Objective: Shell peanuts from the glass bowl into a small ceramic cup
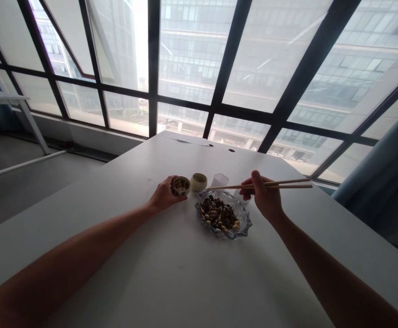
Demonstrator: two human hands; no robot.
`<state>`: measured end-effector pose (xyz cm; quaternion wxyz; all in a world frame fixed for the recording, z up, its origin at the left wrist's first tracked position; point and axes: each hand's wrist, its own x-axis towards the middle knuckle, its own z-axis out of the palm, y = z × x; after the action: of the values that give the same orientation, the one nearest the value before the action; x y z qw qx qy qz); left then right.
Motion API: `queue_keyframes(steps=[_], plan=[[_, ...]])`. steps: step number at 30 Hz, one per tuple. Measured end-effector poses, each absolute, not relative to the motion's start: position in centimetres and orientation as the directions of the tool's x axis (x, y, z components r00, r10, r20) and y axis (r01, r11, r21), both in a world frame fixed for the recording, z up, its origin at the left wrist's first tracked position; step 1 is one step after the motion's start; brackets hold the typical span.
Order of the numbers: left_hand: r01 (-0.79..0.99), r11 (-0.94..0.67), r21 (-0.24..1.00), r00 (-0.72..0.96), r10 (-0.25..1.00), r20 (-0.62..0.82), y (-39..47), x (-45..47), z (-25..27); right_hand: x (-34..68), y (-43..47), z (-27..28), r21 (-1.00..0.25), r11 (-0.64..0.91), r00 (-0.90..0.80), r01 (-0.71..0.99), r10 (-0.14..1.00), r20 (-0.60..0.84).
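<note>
My left hand (164, 195) is closed round a small patterned cup (180, 187), tilted toward me, with pale nut-like pieces inside. In my right hand (265, 197) is a pair of wooden chopsticks (287, 184), their tips pointing left, above the far rim of a glass dish. That clear scalloped glass dish (245, 223) stands between my hands and holds a mix of dark seeds and pale nuts (219, 214). Just right of the patterned cup stands a pale green cup (199, 182). Behind the dish is a translucent plastic cup (220, 179), partly hidden by the chopsticks.
All of this is on a white table (133, 264). Two dark round holes (231, 151) and a flat white sheet (185, 138) lie near its far edge. Large framed windows rise beyond. A blue curtain (386, 173) hangs at right, and another white table (3, 96) stands far left.
</note>
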<state>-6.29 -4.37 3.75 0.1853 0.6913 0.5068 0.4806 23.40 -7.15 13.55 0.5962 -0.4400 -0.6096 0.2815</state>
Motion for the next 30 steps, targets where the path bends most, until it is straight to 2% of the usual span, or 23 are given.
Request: queue_keyframes(steps=[4,14,20,23,30], plan=[[0.537,-0.403,0.741,0.028,0.886,0.462,-4.4,-6.3,3.7,24.7,-8.0,12.5,-0.874,0.403,0.081,0.272,0.895,0.438],[0.568,-0.348,0.746,-0.011,0.903,0.430,-4.3,-6.5,3.9,23.5,-8.4,11.6,-0.878,0.377,-0.057,0.295,0.924,0.378],[0.589,-0.320,0.742,-0.039,0.906,0.421,-4.2,-6.5,3.9,24.4,-8.7,11.1,-0.881,0.379,0.019,0.283,0.916,0.401],[0.595,-0.293,0.748,-0.057,0.913,0.403,-4.1,-6.5,3.7,25.6,-8.3,10.4,-0.915,0.341,0.098,0.217,0.925,0.368],[0.636,-0.223,0.739,-0.072,0.936,0.345,-3.9,-6.8,4.1,29.1,-8.0,9.2,-0.964,0.258,0.260,-0.069,0.937,0.233]])
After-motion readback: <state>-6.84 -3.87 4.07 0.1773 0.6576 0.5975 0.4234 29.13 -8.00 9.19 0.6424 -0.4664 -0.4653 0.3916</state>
